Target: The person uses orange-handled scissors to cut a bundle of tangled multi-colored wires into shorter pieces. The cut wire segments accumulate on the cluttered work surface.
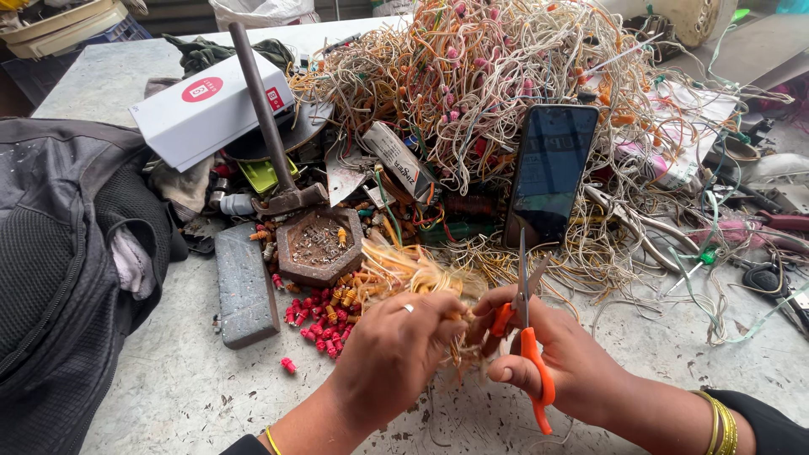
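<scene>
My left hand grips a bundle of thin pale yellow wires that fans out toward the upper left. My right hand holds orange-handled scissors, blades pointing up and away, right beside the bundle where my two hands meet. A scatter of small red and orange connector pieces lies just left of my left hand. Behind them stands a hexagonal metal block with bits in its hollow top.
A huge tangle of coloured wires fills the back. A dark phone leans against it. A hammer, a white box, a grey block, a dark bag at left, pliers at right.
</scene>
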